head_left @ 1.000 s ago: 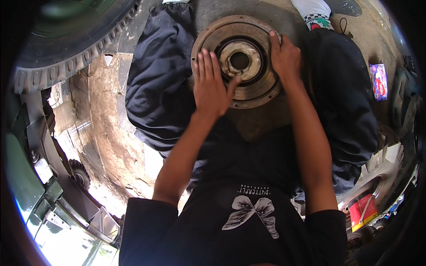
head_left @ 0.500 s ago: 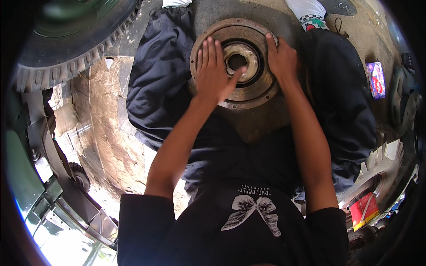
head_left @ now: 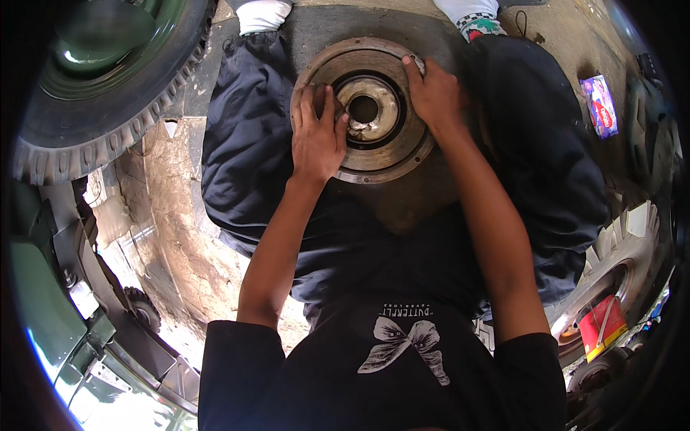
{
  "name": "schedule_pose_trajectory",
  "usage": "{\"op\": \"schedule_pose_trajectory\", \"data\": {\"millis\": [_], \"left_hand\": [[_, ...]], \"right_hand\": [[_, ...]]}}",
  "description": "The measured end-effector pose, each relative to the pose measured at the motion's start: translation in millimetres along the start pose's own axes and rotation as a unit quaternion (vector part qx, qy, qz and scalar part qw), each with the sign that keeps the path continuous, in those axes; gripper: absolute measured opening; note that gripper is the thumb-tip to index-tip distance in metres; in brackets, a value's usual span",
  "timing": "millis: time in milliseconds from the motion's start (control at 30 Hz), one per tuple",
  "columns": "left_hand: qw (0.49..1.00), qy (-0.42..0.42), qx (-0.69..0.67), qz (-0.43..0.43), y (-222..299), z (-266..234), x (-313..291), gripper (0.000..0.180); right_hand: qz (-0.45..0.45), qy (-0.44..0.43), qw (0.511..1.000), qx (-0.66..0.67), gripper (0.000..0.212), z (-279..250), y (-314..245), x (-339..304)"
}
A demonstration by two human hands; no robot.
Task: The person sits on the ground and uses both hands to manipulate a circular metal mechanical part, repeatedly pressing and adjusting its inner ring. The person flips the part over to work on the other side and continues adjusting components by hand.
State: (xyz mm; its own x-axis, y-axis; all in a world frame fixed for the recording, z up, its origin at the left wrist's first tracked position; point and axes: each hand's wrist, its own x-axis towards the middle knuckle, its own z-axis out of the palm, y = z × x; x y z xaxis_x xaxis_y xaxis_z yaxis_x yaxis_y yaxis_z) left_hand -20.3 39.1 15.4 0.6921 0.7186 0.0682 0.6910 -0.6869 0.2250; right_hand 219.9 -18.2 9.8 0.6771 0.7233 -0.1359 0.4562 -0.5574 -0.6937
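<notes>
Between my legs lies a round, greyish-brown metal disc (head_left: 388,164). It has small holes around its rim, a dark ring groove and a pale hub (head_left: 384,123) with a hole in the centre. My left hand (head_left: 316,136) rests on the disc's left part, its fingers bent and a little apart, thumb beside the hub. At the far right rim, my right hand (head_left: 435,97) is closed around the edge. A small pale grey patch shows between thumb and fingers there; I cannot make out whether it is bare rim or a separate piece.
A large tyre (head_left: 93,140) with a green wheel stands at the upper left. Green metal vehicle parts (head_left: 50,302) run down the left side. To the right are a purple packet (head_left: 600,106), a pale tyre (head_left: 643,241) and a red and yellow box (head_left: 602,325).
My left hand has gone from spread flat near the hub to bent fingers farther left on the disc. The right hand keeps its place on the rim. The whole view has shifted slightly.
</notes>
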Motion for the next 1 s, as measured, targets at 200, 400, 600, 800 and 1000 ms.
{"op": "schedule_pose_trajectory", "data": {"millis": [200,400,600,800,1000], "left_hand": [[0.997,0.047,-0.063,0.013,30.0,21.7,42.1,0.074],[0.996,0.002,-0.070,0.060,29.9,15.1,57.7,0.079],[0.998,0.044,-0.034,0.017,28.2,16.0,46.4,0.089],[0.996,0.010,-0.037,0.085,50.0,19.3,59.1,0.085],[0.997,0.044,0.019,0.055,-6.2,12.6,37.9,0.070]], "right_hand": [[-0.006,0.012,1.000,0.003,0.059,7.1,3.4,2.2],[-0.012,0.011,1.000,0.001,0.058,7.4,9.1,3.8],[-0.002,0.019,1.000,-0.002,0.059,8.9,6.5,4.5],[-0.006,0.026,0.999,0.022,0.066,10.3,14.7,4.6],[0.020,-0.003,0.999,0.024,0.067,4.3,2.7,0.3]]}}
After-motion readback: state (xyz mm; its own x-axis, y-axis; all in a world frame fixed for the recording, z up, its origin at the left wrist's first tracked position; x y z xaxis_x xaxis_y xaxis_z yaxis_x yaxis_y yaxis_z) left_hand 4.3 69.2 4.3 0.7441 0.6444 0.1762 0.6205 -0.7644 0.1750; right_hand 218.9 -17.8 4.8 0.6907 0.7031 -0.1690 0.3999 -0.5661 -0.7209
